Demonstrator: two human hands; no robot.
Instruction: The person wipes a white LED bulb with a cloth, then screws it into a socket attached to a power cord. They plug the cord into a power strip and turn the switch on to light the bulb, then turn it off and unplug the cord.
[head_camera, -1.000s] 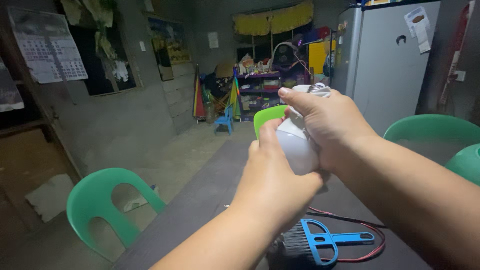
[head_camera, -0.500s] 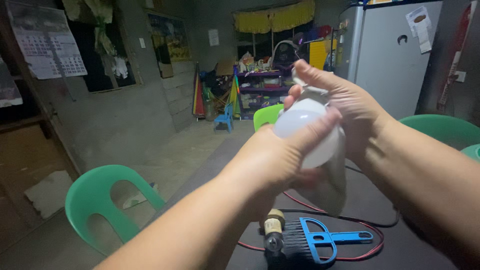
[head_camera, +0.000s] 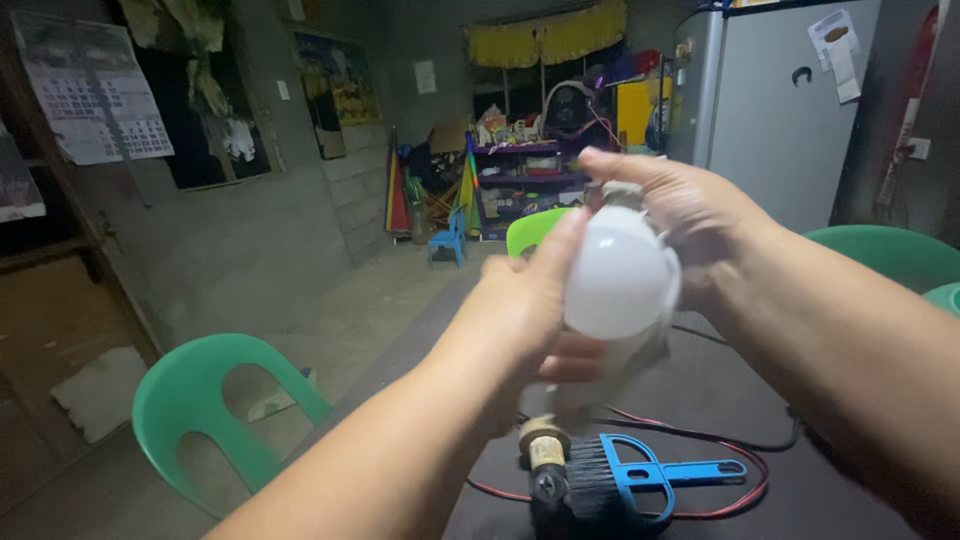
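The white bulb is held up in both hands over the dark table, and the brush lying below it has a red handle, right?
Not quite. The head view shows the brush has a blue handle; it is the wires beside it that are red and black. The rest holds: the left hand and the right hand hold the white bulb above the dark table.

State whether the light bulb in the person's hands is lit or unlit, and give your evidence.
Unlit. The light bulb is held in the air by both hands, screwed into nothing, and its white dome shows no glow.
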